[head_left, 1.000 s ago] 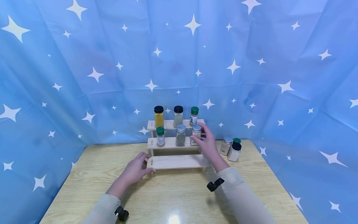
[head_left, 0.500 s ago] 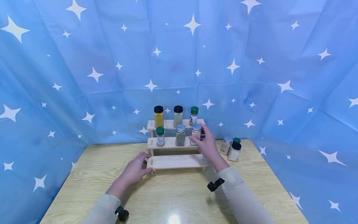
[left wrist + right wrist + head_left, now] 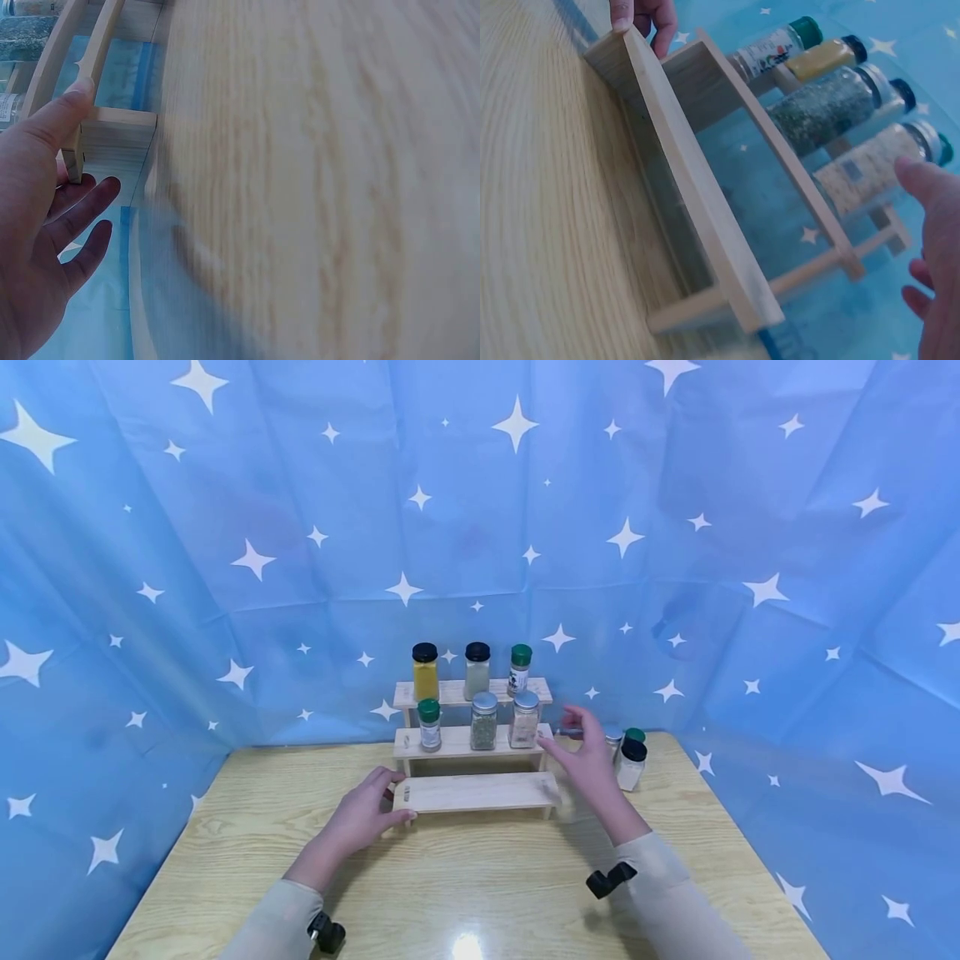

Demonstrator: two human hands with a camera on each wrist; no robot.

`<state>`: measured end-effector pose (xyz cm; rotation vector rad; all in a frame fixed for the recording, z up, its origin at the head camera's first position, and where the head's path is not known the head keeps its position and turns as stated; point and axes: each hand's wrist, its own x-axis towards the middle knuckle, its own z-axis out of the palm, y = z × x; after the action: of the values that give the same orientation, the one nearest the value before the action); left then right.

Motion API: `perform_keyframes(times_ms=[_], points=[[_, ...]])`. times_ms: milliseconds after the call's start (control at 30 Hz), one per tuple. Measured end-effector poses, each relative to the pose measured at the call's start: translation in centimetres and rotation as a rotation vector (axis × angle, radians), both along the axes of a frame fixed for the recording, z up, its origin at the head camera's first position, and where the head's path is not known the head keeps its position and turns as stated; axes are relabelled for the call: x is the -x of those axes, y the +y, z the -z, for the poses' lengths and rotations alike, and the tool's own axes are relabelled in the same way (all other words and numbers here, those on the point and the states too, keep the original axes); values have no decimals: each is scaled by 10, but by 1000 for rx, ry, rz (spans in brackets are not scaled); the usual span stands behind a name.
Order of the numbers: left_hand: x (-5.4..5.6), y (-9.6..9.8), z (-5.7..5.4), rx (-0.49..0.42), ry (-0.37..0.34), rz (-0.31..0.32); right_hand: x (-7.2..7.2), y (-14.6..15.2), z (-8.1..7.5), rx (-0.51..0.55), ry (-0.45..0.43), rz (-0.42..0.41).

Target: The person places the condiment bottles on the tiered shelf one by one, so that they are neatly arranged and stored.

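A three-tier wooden spice rack (image 3: 480,793) stands on the table, its lowest tier bare. My left hand (image 3: 362,814) grips the left end of that tier, thumb in front and some fingers behind the board (image 3: 73,154). Just right of the middle tier is my right hand (image 3: 588,762), fingers spread, holding nothing. Closest to it on that tier stands a silver-lidded jar of pale contents (image 3: 524,722); in the right wrist view my thumb overlaps the jar (image 3: 866,169). Beside it are a silver-lidded jar of green herbs (image 3: 483,724) and a green-capped jar (image 3: 430,727).
The top tier bears a yellow spice jar (image 3: 425,672), a black-capped pale jar (image 3: 477,672) and a green-capped jar (image 3: 519,670). On the table to the right, a black-capped jar (image 3: 631,764) and others stand partly behind my right hand. A starry blue curtain (image 3: 480,527) hangs behind.
My right hand has let go of the silver-lidded pale jar on the middle tier and moved right, toward the jars on the table. The left hand keeps its hold on the rack.
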<state>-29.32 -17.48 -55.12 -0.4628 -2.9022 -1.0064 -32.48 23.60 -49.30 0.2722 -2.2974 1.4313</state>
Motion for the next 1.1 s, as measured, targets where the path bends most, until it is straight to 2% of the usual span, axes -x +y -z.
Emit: perform_keyframes(times_ms=[167,300,400,533,767,1100], points=[[-1,0,0,-3,-10,0,-13,20,1,-34,15,57],[0,0,1,5,-7,-2,-22,39,4,-18,102,98],[0,0,1,6,-5,0,-27,54,7,-6,175,162],[0,0,1,5,-8,1,-31,76,15,-30,220,244],[-1,0,0,8,-3,2,-37,100,28,-138,139,278],[-1,0,0,-2,14,8,-35,113,47,-162,38,292]])
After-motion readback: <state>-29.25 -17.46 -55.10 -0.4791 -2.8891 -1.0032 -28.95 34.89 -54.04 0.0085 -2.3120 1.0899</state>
